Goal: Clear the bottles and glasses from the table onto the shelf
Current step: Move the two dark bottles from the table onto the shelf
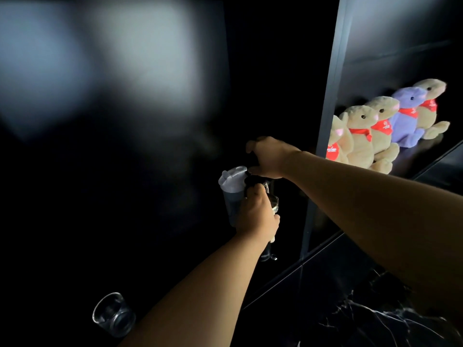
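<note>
The right forearm (375, 209), crossing in from four o'clock, lies nearest the camera. Its fingers curl down over something dark at the middle of the view; what they hold I cannot tell, nor how tightly, since it melts into the black shelf (325, 136). Out from there, the right hand (269, 156) sits just above and to the one o'clock side of a bottle (231, 189) with a pale flip lid.

The left fingers wrap a clear glass (271, 206), only its rim and base showing (the rest is behind the left hand (255, 212)), which touches or nearly touches the bottle on its three o'clock side. A second glass (114, 314) stands well apart at seven o'clock, untouched, on a dark surface.

The glasses look thin, smooth and breakable, likely slippery; I would grip around the wall below the rim, never by the lip. The bottle seems stiff plastic, light if empty, best taken around its body rather than by the lid, which might pop.

A row of plush toys (385, 126) fills the neighbouring compartment at two o'clock.
</note>
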The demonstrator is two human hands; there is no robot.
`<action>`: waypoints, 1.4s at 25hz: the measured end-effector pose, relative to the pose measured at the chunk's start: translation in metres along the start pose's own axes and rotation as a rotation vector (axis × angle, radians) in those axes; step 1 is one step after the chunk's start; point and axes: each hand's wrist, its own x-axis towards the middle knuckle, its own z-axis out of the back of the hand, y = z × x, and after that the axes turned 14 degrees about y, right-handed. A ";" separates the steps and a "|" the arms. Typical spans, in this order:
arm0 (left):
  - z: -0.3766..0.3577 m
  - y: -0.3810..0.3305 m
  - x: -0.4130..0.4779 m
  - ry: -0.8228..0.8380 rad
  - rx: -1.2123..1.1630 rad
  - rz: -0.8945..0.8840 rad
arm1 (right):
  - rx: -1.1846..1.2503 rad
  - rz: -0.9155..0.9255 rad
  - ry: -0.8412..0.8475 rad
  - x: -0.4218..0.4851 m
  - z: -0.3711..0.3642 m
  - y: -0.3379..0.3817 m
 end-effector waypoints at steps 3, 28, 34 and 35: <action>0.003 0.002 0.011 0.011 0.043 -0.002 | 0.033 0.028 -0.029 -0.011 0.002 -0.004; 0.061 -0.024 -0.066 -0.031 0.295 -0.048 | 0.127 0.013 -0.027 -0.090 0.020 0.008; 0.109 -0.076 -0.171 -0.118 0.404 0.033 | 0.111 0.012 -0.058 -0.196 0.058 0.017; 0.114 -0.085 -0.188 -0.135 0.402 0.041 | 0.098 -0.007 -0.059 -0.217 0.062 0.017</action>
